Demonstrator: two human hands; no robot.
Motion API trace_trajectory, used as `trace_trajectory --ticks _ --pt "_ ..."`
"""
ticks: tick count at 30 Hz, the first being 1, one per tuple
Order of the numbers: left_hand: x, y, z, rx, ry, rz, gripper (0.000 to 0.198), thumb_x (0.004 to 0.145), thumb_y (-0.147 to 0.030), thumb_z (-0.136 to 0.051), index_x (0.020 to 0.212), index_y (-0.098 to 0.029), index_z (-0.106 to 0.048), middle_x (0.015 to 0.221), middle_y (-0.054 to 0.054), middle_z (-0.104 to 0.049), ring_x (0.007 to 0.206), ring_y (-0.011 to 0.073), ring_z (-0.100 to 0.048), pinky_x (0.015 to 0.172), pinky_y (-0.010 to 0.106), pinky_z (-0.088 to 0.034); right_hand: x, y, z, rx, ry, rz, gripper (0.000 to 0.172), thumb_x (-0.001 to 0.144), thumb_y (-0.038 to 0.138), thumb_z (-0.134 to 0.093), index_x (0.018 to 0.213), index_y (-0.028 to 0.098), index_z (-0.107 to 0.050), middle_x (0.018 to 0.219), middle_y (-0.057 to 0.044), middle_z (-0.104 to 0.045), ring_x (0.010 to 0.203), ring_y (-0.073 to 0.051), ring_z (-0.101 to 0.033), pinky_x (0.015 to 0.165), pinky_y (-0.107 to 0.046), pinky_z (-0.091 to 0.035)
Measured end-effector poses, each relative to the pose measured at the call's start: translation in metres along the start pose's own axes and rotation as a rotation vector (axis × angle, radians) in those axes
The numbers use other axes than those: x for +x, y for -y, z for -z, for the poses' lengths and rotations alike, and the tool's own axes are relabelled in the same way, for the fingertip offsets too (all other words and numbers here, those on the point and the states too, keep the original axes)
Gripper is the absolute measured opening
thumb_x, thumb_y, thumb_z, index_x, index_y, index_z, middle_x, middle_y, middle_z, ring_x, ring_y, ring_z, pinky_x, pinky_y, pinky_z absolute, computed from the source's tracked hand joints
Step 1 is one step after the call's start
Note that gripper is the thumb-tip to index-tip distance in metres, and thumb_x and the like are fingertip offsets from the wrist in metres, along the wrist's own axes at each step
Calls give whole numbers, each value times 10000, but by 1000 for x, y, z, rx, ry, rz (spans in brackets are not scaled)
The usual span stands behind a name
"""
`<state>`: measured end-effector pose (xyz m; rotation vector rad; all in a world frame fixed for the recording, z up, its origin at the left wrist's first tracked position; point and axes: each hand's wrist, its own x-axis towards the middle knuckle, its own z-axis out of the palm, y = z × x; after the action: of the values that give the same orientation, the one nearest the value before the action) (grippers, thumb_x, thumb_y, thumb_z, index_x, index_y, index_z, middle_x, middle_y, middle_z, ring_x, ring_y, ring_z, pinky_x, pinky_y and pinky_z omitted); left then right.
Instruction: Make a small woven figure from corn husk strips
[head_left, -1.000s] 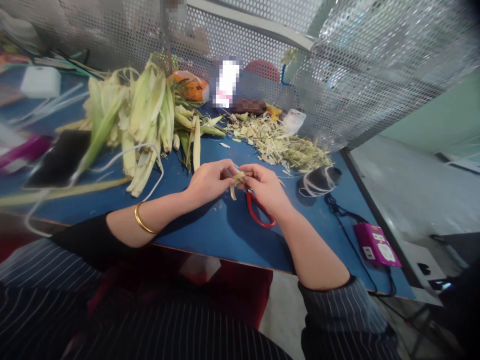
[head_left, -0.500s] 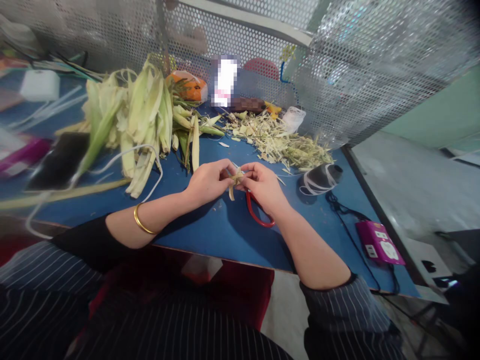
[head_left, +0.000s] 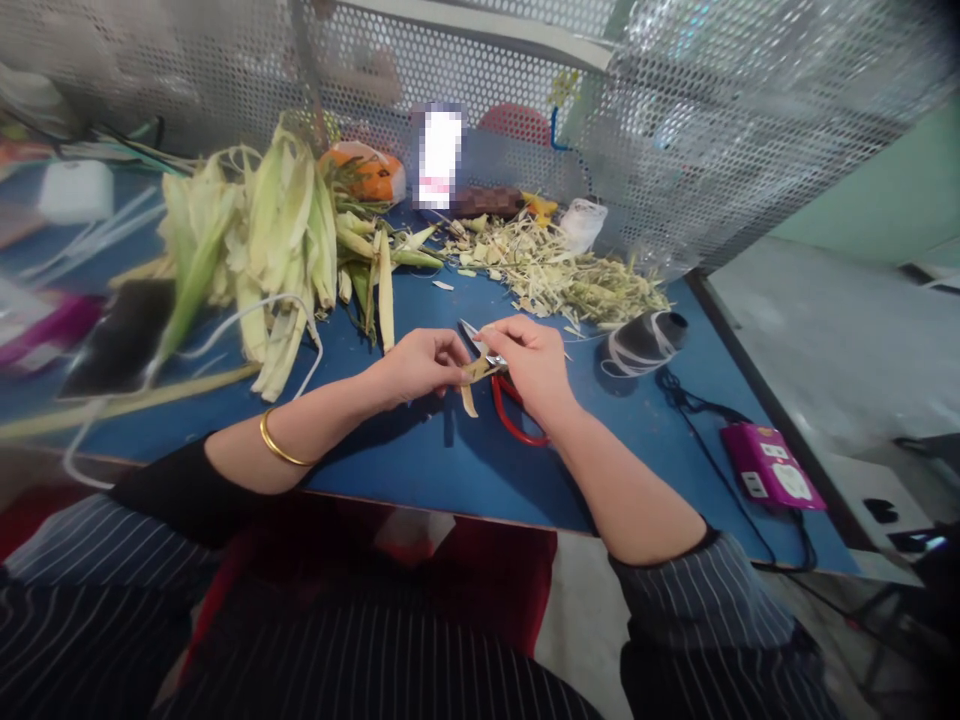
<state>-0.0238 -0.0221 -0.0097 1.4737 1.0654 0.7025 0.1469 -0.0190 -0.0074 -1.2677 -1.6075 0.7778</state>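
My left hand (head_left: 424, 365) is closed, its thumb and fingertips pinching a small pale corn husk strip (head_left: 469, 398) with one end hanging down. Opposite it, my right hand (head_left: 531, 360) is also closed, thumb against fingers on the upper part of the same folded strip. Partly under my right hand are scissors (head_left: 520, 425) with red handles; their metal blades point away from me, between the two hands. A thin white thread runs from near my right hand toward a dark cone (head_left: 643, 345) wound with white thread.
Bunched corn husks (head_left: 281, 240) lie at the left on the blue table (head_left: 420, 460). Husk scraps (head_left: 555, 265) are heaped at the back, before a perforated metal screen (head_left: 660, 120). A phone (head_left: 120, 335) with a white cable lies left; a magenta box (head_left: 772, 465) stands right.
My hands have moved slightly apart, and the scissor blades now show between them. More of the husk strip is visible. The whole view has shifted a little.
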Motion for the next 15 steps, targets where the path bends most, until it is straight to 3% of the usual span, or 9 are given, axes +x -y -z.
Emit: trace_trajectory --ticks 3,7,11,15 --pt "-3 -2 1 -63 117 21 161 709 -214 -675 847 -169 -604 565 -35 -570 446 71 -481 469 209 -388 -3 1 -3 -124 -35 105 194 825 278 -561 660 196 -623 666 0 -579 625 -125 -506 635 -268 -396" --pt "-5 -4 -2 -143 239 56 102 776 -267 -627 778 -165 -627 659 -1 -607 522 69 -516 500 197 -393 -4 -1 -3 -247 -27 186 219 876 303 -502 701 206 -590 663 7 -564 619 -126 -478 625 -260 -374" --pt "-6 -6 -5 -303 246 178 204 796 -351 -639 757 -154 -602 696 28 -631 518 78 -533 492 212 -410 -3 -5 -2 -292 2 210 239 903 341 -471 754 212 -607 657 9 -576 616 -128 -486 622 -256 -372" --pt "-7 -4 -7 -325 251 223 249 759 -376 -702 751 -145 -609 667 12 -618 476 56 -493 448 193 -363 -4 -3 -4 -253 60 239 251 907 348 -466 783 211 -635 731 -5 -628 674 -130 -534 674 -258 -400"
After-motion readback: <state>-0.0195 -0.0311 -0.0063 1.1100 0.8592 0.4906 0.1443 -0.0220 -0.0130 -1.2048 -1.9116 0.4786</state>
